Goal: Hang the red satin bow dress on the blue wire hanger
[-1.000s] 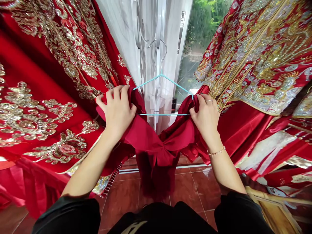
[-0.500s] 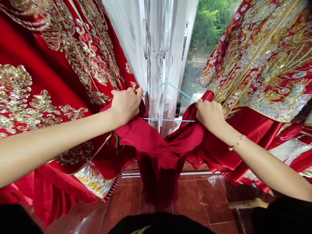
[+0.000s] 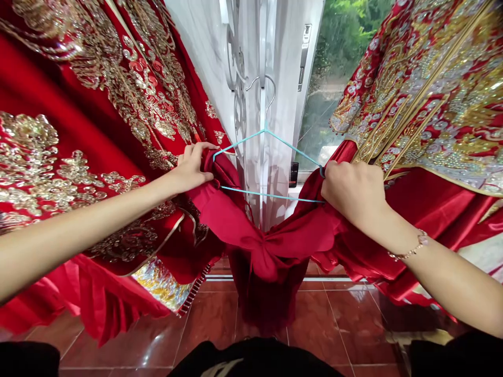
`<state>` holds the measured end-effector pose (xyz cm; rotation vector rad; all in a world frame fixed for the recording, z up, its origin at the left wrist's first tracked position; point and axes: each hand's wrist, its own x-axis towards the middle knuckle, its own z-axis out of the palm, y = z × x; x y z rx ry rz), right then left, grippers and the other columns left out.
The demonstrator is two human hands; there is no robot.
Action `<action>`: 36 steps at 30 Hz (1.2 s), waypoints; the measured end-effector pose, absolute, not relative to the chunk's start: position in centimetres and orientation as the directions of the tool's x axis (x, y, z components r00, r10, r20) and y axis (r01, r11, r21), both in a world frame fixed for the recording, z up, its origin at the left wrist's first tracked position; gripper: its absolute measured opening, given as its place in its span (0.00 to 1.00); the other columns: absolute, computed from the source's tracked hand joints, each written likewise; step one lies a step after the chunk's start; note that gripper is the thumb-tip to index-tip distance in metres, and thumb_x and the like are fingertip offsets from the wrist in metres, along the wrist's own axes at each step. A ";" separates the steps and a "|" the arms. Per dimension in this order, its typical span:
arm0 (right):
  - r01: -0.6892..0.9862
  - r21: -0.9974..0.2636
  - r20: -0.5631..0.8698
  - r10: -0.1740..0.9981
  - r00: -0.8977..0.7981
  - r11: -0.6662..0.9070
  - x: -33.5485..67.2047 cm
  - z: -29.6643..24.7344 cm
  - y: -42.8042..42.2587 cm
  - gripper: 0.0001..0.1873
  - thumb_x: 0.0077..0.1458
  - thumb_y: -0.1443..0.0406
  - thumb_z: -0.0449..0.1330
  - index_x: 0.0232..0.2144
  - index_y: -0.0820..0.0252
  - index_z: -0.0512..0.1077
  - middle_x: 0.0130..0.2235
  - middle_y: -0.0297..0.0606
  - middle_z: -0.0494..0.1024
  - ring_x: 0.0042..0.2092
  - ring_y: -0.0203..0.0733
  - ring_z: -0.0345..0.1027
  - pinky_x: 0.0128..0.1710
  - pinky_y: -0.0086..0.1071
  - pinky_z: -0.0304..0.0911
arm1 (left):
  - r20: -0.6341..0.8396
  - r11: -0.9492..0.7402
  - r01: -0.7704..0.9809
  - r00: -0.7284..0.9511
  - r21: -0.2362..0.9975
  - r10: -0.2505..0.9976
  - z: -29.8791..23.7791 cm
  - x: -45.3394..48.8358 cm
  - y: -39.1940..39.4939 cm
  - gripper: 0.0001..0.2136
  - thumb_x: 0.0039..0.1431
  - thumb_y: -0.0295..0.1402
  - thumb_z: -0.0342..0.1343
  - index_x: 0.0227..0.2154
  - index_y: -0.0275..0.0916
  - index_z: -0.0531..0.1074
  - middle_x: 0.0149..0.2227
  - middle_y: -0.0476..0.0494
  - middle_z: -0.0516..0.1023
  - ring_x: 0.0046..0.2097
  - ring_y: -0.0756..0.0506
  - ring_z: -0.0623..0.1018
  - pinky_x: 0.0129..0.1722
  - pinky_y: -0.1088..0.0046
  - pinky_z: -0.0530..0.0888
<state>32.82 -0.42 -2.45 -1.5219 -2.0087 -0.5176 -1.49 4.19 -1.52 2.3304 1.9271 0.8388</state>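
Note:
A dark red dress (image 3: 220, 214) with a twisted knot at the front of its neckline spreads between my hands. Inside it is a light blue wire hanger (image 3: 265, 130), its silver hook pointing up. At the hanger's left end, my left hand (image 3: 192, 168) pinches the dress's shoulder, thumb below and fingers above. My right hand (image 3: 356, 193) is closed in a fist around the opposite shoulder, beside the hanger's right corner. The cloth droops in a V in the middle, and its lower part hangs toward the floor.
On the left hangs a red gown (image 3: 118, 120) with gold sequins. A red and gold beaded jacket (image 3: 432, 104) hangs on the right. Behind are a white curtain (image 3: 275, 31), a window (image 3: 334, 63) and a phone-like dark device (image 3: 293, 174). Red tiles (image 3: 212, 324) cover the floor.
My left hand has loosened and shifted left, baring the hanger's left corner. My right hand has moved slightly right, and the neckline is spread a little wider.

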 end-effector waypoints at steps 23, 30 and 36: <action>0.988 0.003 0.598 0.792 -0.124 0.152 32.4 -1.9 -2.6 0.14 0.59 0.64 0.53 0.28 0.62 0.77 0.23 0.48 0.73 0.32 0.50 0.70 0.32 0.39 0.53 | 0.536 -0.552 0.630 0.245 0.545 0.808 -3.7 -2.2 5.0 0.31 0.43 0.28 0.55 0.54 0.43 0.58 0.63 0.34 0.64 0.68 0.34 0.63 0.58 0.55 0.75; 0.990 0.101 0.576 0.805 -0.139 0.099 32.1 -1.6 -3.0 0.13 0.56 0.69 0.52 0.29 0.65 0.76 0.24 0.48 0.74 0.32 0.47 0.70 0.31 0.36 0.52 | 0.521 -0.339 0.904 0.165 0.258 0.837 -2.5 -0.1 4.4 0.33 0.48 0.21 0.54 0.60 0.36 0.58 0.59 0.31 0.68 0.61 0.33 0.71 0.62 0.48 0.68; 0.992 0.066 0.586 0.801 -0.123 0.104 33.4 -1.3 -1.4 0.10 0.53 0.71 0.55 0.31 0.72 0.76 0.30 0.52 0.76 0.37 0.51 0.73 0.35 0.37 0.57 | 0.256 0.003 0.980 0.050 -0.201 0.965 2.4 2.8 3.4 0.27 0.56 0.21 0.54 0.60 0.23 0.63 0.50 0.29 0.75 0.57 0.29 0.74 0.55 0.45 0.70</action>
